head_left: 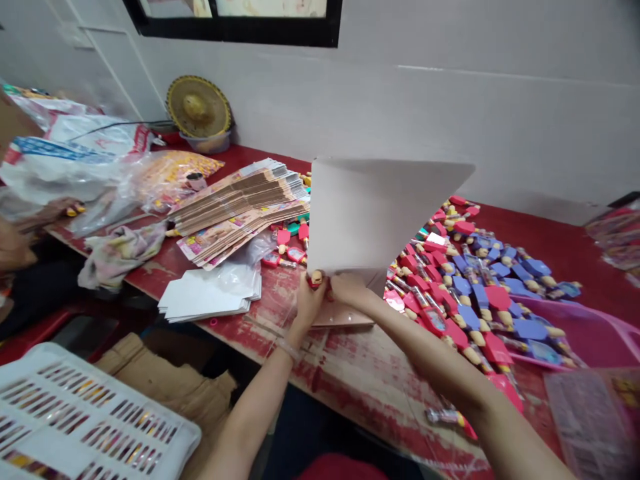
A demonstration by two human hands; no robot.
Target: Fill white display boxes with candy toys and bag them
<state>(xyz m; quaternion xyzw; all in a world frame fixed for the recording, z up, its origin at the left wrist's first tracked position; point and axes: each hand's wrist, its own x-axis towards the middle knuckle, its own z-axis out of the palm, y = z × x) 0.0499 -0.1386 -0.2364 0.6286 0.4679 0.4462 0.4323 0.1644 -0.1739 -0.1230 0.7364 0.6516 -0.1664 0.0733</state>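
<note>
A large white card panel [370,207] stands upright in front of me, joined at its foot to a flatter brownish card part [340,317] on the table. My left hand [309,297] is at the lower left corner of the panel, its fingers closed around a small red toy with a round tan end [317,277]. Beside it, my right hand [349,289] presses at the panel's fold with bent fingers. Whatever those fingers hold is hidden. To the right, red and blue plastic toys [463,287] with tan knobs and clear tubes lie in a heap.
Printed folded cards [245,207] are stacked left of the panel, with white cards [210,293] in front. A pink basket [595,327] stands at right, a white crate [95,413] at lower left. Another person's hand [63,208] is at far left, near plastic bags [95,160].
</note>
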